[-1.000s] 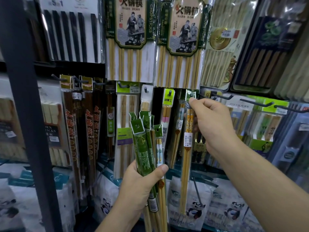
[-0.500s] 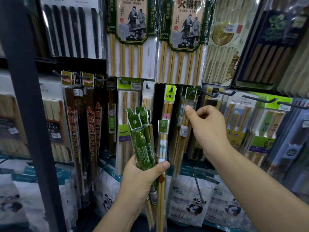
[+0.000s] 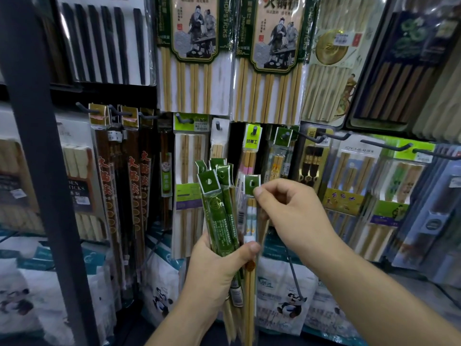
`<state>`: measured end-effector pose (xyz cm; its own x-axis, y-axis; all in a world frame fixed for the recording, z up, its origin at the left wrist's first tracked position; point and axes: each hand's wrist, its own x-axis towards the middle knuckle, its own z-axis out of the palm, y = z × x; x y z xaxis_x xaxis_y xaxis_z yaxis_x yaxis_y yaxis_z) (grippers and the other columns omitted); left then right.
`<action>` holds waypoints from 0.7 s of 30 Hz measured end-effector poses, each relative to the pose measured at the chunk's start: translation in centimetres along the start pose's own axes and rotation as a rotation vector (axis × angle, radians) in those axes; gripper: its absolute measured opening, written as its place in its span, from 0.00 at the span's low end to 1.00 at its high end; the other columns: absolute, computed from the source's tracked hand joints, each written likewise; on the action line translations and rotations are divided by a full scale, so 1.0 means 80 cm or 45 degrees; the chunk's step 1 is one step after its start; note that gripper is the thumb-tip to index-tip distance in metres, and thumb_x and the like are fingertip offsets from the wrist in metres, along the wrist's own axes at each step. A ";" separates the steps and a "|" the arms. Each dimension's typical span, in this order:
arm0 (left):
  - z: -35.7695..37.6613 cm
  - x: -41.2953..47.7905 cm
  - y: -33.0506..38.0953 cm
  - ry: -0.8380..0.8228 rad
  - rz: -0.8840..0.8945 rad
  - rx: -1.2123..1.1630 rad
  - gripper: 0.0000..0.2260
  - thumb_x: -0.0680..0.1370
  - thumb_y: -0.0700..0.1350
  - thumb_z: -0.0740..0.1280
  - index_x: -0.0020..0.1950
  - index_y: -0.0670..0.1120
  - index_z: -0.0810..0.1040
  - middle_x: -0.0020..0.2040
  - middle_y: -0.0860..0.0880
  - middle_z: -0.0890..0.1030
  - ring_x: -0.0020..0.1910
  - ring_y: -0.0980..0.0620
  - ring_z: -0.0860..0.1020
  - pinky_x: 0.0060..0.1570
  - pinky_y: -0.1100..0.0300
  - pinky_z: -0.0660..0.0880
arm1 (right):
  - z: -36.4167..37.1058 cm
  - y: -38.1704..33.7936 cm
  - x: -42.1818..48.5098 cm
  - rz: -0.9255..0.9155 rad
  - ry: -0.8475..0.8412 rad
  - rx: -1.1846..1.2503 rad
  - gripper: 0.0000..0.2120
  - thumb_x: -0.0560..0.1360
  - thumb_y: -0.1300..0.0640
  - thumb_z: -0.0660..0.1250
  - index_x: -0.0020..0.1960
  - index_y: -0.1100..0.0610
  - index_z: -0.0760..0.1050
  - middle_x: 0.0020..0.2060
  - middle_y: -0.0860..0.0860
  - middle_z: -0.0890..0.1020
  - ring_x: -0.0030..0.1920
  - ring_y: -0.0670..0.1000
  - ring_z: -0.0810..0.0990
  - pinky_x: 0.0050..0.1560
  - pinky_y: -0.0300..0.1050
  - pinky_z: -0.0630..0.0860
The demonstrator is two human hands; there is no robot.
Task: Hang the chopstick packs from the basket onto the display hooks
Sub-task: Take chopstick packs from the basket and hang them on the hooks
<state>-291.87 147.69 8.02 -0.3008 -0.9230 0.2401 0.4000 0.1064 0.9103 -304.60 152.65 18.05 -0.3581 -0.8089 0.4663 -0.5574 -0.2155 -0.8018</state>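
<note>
**Both hands busy at the chopstick rack**

Left hand (image 3: 212, 268) wrapped round a bundle of chopstick packs (image 3: 219, 216), thumb pressed across the front. Right hand (image 3: 291, 211) curled, thumb and forefinger pinching the green header of a single pack (image 3: 251, 186) at the bundle's right edge.

Hemmed in on the left by a dark upright post (image 3: 42, 171); faced by a wall of hanging goods: large packs (image 3: 194, 58) along the top row, narrower ones below. Little free room except in front of the rack, where the hands worked. Several display hooks (image 3: 384, 146) jutted forward at the upper right, bare at their tips, close above the right hand.

Held upright and fanned slightly, in front of the middle row and below the hooks. Mostly green sleeves with a punched hole in each header, pale bamboo sticks showing under the left hand. Pinched one clear-wrapped, with a white and blue pattern on its sticks.
</note>
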 end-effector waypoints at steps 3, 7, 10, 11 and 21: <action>-0.001 -0.002 0.000 0.012 -0.043 -0.042 0.20 0.58 0.61 0.84 0.44 0.55 0.84 0.42 0.47 0.86 0.41 0.48 0.85 0.43 0.55 0.80 | -0.016 -0.010 0.015 -0.030 0.137 0.098 0.10 0.81 0.53 0.67 0.41 0.49 0.81 0.30 0.44 0.79 0.29 0.40 0.75 0.29 0.31 0.72; -0.005 -0.003 0.002 -0.024 -0.111 -0.099 0.15 0.62 0.58 0.80 0.44 0.55 0.84 0.40 0.45 0.84 0.39 0.47 0.82 0.43 0.51 0.80 | -0.035 -0.025 0.044 -0.049 0.291 0.212 0.11 0.82 0.52 0.66 0.44 0.56 0.80 0.30 0.50 0.75 0.29 0.46 0.71 0.27 0.35 0.69; -0.003 -0.004 0.005 -0.050 -0.113 -0.111 0.14 0.63 0.57 0.80 0.44 0.55 0.84 0.37 0.45 0.81 0.37 0.47 0.81 0.41 0.53 0.80 | -0.037 -0.027 0.060 -0.033 0.330 0.195 0.14 0.82 0.51 0.66 0.46 0.61 0.79 0.33 0.55 0.73 0.32 0.49 0.69 0.30 0.37 0.69; -0.003 -0.005 0.004 -0.054 -0.111 -0.110 0.14 0.63 0.57 0.80 0.44 0.55 0.84 0.36 0.46 0.81 0.37 0.47 0.80 0.40 0.53 0.80 | -0.036 -0.026 0.063 -0.025 0.337 0.194 0.15 0.82 0.51 0.66 0.47 0.62 0.78 0.34 0.55 0.73 0.33 0.50 0.69 0.32 0.37 0.69; -0.004 -0.003 -0.002 -0.079 -0.108 -0.105 0.14 0.63 0.55 0.80 0.45 0.54 0.84 0.36 0.46 0.82 0.35 0.48 0.80 0.38 0.56 0.80 | -0.032 -0.016 0.070 -0.004 0.385 0.247 0.15 0.81 0.53 0.67 0.45 0.65 0.77 0.34 0.56 0.72 0.34 0.51 0.68 0.31 0.32 0.70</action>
<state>-291.57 147.81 7.73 -0.3885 -0.9024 0.1864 0.4403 -0.0041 0.8979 -307.83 149.76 22.66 -0.5781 -0.6157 0.5355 -0.4171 -0.3410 -0.8425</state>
